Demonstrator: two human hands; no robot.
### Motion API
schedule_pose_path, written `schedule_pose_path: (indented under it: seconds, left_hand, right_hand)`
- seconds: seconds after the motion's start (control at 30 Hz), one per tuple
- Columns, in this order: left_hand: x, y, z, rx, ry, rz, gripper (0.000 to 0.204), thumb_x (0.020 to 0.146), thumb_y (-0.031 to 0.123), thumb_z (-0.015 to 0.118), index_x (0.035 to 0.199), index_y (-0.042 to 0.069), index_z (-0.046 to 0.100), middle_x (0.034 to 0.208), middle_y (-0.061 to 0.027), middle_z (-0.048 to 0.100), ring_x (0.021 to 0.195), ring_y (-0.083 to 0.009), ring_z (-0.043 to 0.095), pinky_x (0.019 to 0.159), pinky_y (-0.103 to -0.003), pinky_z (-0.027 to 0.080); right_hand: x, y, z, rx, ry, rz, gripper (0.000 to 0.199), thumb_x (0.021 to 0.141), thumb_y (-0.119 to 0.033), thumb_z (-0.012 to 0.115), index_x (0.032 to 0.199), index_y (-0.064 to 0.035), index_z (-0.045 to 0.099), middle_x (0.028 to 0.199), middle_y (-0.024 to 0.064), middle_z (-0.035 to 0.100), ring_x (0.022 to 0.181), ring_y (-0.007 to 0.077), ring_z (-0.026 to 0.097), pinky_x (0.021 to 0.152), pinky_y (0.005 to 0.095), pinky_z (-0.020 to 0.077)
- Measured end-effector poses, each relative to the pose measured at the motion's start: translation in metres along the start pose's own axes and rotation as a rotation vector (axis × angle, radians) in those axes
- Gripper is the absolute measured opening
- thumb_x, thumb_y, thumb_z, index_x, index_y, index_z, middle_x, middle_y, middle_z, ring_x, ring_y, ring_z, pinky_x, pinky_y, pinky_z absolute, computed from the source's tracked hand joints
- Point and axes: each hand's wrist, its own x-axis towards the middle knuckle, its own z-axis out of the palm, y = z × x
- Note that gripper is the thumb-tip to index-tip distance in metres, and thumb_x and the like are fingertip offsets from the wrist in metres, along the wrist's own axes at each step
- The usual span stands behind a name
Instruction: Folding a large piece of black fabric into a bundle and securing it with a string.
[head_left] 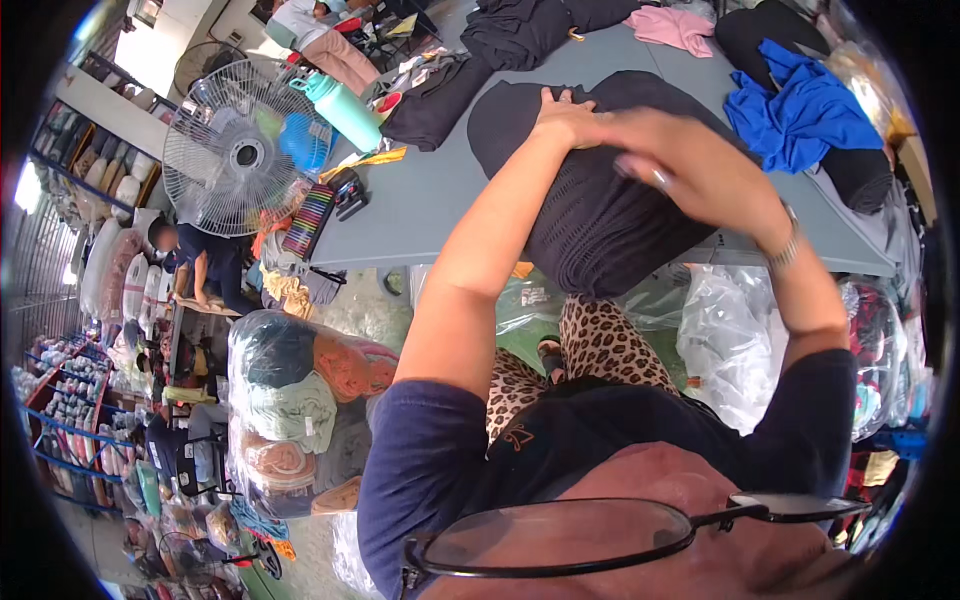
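Note:
A thick stack of black folded cloth (600, 235) lies on the grey table, its many layered edges turned toward me and hanging slightly over the near edge. My left hand (572, 120) rests on top of the stack, fingers spread and laid over the far side. Across from it, my right hand (665, 160) passes just over the cloth, close to the left wrist. Motion smears its fingers, so their closing cannot be made out.
The grey table (400, 215) also carries a blue cloth (800, 110), a pink cloth (672, 30), a turquoise bottle (342, 108) and a box of coloured pens (308, 220). A fan (243, 155) stands left. Bagged fabric rolls (290, 410) sit beside me; a person (215, 262) works farther left.

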Motion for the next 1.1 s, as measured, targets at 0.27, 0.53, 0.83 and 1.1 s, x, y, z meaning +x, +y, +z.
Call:
schedule_pose_path:
  seconds: [0.27,0.53,0.83,1.1]
  left_hand:
    - [0.038,-0.011,0.033,0.081,0.114,0.067,0.041,0.083,0.036,0.037,0.118,0.015,0.046,0.12,-0.0092,0.046,0.116,-0.0208,0.038,0.094,-0.039,0.03]
    - [-0.005,-0.035,0.004,-0.716,0.706,-0.085,0.044,0.067,-0.003,0.038,0.109,0.003,0.049,0.107,-0.0146,0.054,0.1,-0.0269,0.052,0.084,-0.03,0.039]
    - [-0.14,0.0,0.159,-0.248,0.273,-0.569,0.042,0.078,0.017,0.044,0.117,0.0,0.04,0.114,-0.0186,0.045,0.104,-0.0311,0.042,0.088,-0.041,0.031]
    - [-0.119,0.033,0.102,-0.822,0.619,-0.424,0.043,0.085,0.026,0.039,0.119,-0.001,0.039,0.119,-0.0164,0.044,0.107,-0.0279,0.044,0.09,-0.036,0.033]
  right_hand:
    - [0.006,0.147,0.129,0.046,-0.037,0.576,0.066,0.088,-0.046,0.025,0.132,-0.001,0.003,0.136,0.0231,0.011,0.128,0.0288,0.008,0.103,0.0326,0.0102]
    - [-0.038,0.153,0.105,-0.133,-0.404,0.282,0.059,0.089,-0.04,0.025,0.127,0.0057,0.02,0.133,0.0238,0.02,0.124,0.0326,0.02,0.101,0.0353,0.0212]
    - [-0.036,0.151,0.105,0.218,-0.219,0.469,0.061,0.088,-0.041,0.029,0.125,0.0079,0.025,0.132,0.0222,0.023,0.125,0.0282,0.02,0.102,0.0297,0.0179]
    - [-0.039,0.16,0.138,0.974,-0.098,0.554,0.037,0.088,-0.017,0.033,0.118,0.0026,0.042,0.134,0.0104,0.028,0.117,0.0186,0.036,0.098,0.027,0.0264]
